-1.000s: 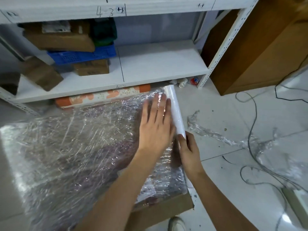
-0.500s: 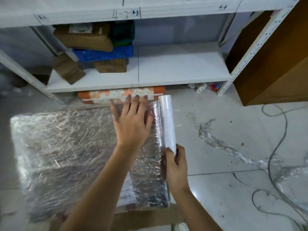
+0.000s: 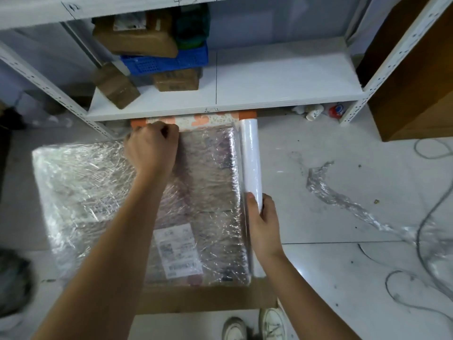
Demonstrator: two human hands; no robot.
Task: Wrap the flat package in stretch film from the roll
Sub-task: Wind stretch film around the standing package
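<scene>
The flat package (image 3: 210,192) lies on the floor, its top covered in crinkled clear film, with a white label near its front. Along its right edge lies the white stretch film roll (image 3: 251,153), pointing away from me. My right hand (image 3: 264,222) grips the roll near its middle, thumb on the package side. My left hand (image 3: 152,148) is at the package's far edge, fingers curled over that edge and gripping it.
A sheet of brown cardboard (image 3: 208,299) sticks out under the package's front. The white metal shelf (image 3: 269,79) holds boxes and a blue crate (image 3: 166,61); an orange patterned roll (image 3: 215,119) lies beneath it. Scrap film (image 3: 343,200) and cables (image 3: 429,217) lie on the right floor.
My left hand slid from lying flat on the film beside the roll to the package's far edge and curled its fingers over it. My right hand kept its hold on the roll.
</scene>
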